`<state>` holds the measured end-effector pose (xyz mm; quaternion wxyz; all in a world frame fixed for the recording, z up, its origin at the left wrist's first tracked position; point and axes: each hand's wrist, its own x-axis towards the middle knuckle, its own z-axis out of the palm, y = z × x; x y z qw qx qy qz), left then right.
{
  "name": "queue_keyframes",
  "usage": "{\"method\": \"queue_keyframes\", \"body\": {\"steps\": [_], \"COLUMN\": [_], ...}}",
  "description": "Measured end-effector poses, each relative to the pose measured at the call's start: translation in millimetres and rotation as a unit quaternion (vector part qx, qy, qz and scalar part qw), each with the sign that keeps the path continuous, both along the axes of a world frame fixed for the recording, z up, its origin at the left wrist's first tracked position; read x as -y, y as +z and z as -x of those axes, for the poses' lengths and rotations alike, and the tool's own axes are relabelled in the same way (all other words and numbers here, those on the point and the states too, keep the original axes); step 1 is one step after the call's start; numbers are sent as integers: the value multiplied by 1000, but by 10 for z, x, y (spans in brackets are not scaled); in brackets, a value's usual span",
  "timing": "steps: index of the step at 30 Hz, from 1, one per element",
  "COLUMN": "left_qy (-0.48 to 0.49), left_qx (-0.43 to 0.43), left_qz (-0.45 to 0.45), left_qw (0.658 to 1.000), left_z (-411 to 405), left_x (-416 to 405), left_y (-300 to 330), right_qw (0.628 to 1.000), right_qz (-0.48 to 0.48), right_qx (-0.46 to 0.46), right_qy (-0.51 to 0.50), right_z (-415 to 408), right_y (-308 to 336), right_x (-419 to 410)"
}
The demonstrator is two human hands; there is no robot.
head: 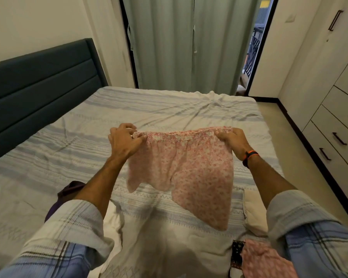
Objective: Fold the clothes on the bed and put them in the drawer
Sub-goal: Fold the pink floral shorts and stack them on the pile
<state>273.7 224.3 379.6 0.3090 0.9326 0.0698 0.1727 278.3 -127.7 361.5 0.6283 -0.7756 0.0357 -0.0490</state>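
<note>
Nearest: pink garment (263, 257) heaped at bed (48, 149) edge. Both hands, left (125, 140) and right (232, 140), pinching floral shorts (189, 169) by elastic waistband, held above bed. Thin, limp, light; best gripped at waistband corners.

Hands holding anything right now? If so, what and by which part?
Yes: both hands, left and right, hold pink floral fabric shorts by the elastic waistband, one at each end, stretched between them above the bed.

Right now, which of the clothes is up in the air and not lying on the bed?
The pink floral shorts. The left hand and right hand hold them up by the waistband, while the purple garment and the pink garment lie on the bed.
</note>
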Motion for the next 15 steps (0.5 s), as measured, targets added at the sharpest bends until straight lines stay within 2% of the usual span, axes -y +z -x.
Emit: {"method": "queue_keyframes", "body": {"steps": [2,4,11,13,15], "left_qy": [-36,-43,-78,-93,-115], "left_qx": [-44,-66,-96,-128,-183], "left_qz": [129,215,399,450,514], "left_qw": [990,973,908,879,830], "left_z": [-11,-20,-1,41,98], "left_x": [-3,-11,49,48,19], "left_y": [-9,-44,-76,-39,-2], "right_qw": [1000,999,987,978,967], "right_qz": [-24,-49,-151,-195,-234], "right_qx": [0,-13,-45,-56,-69], "right_qy": [12,12,8,41,73], "right_z": [4,-10,-116,-122,-141], "right_y": [-28,-53,-61,-72,-130], "right_x": [-5,-15,-17,43,116]}}
